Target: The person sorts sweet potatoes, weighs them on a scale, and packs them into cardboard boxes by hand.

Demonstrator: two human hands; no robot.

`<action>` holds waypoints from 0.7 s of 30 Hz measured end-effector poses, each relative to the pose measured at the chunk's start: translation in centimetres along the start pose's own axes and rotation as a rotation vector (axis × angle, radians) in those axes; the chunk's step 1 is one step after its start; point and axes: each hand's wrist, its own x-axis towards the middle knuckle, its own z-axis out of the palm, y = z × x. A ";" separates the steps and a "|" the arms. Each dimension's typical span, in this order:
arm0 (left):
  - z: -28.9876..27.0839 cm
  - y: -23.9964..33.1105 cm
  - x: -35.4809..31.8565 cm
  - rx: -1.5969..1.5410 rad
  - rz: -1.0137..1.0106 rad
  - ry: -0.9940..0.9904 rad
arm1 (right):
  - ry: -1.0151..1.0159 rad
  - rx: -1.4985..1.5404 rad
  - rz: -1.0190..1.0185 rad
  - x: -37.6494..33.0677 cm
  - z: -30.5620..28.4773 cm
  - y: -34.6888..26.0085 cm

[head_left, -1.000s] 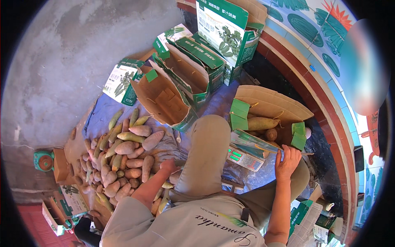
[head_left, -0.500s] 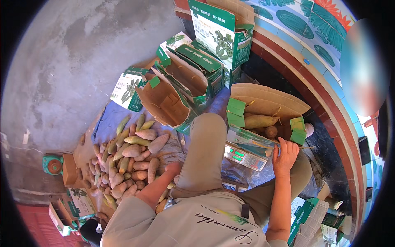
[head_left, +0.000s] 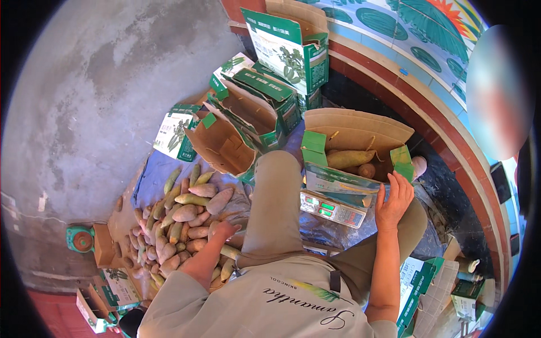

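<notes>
Rough grey concrete floor carries a blue sheet heaped with sweet potatoes, long, tapered, dusty pink and tan with some greenish ones. Left hand rests palm-down on the heap's near edge; whether its fingers close on a tuber cannot be told. Right hand spreads open, fingertips touching the green flap of an open cardboard box that holds a few tubers (one long, one stubby). That box sits on a flat weighing scale with green displays, just beside the person's bent knee. Other brown-and-green boxes, flaps open, crowd between heap and curved brick-red wall.
</notes>
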 end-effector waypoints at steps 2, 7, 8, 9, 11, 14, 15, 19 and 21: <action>1.1 0.3 -0.2 0.028 -0.047 -0.034 | 0.011 -0.012 0.021 -0.2 -0.1 0.3; 1.5 2.6 -3.1 -0.113 -0.228 -0.217 | 0.031 0.005 0.052 -0.9 -0.2 0.9; 2.4 2.1 -3.2 -0.034 -0.202 -0.153 | 0.036 0.013 0.057 -0.8 -0.2 0.7; 2.9 1.7 -3.2 0.045 -0.175 -0.091 | 0.035 0.014 0.061 -0.7 -0.1 0.6; 2.5 3.0 -4.0 0.043 -0.181 -0.085 | 0.034 0.003 0.067 -0.9 -0.2 0.9; 3.0 2.3 -2.5 0.064 -0.163 -0.102 | 0.037 0.003 0.078 -0.9 -0.5 1.2; 3.7 1.5 -1.6 0.090 -0.129 -0.126 | 0.023 0.006 0.079 -0.9 -0.4 1.2; 7.4 -1.1 1.1 0.004 -0.118 -0.015 | 0.010 0.012 0.071 -0.6 0.6 0.6; 6.5 0.5 0.2 0.183 0.014 -0.134 | -0.001 -0.008 0.072 -0.8 0.3 0.9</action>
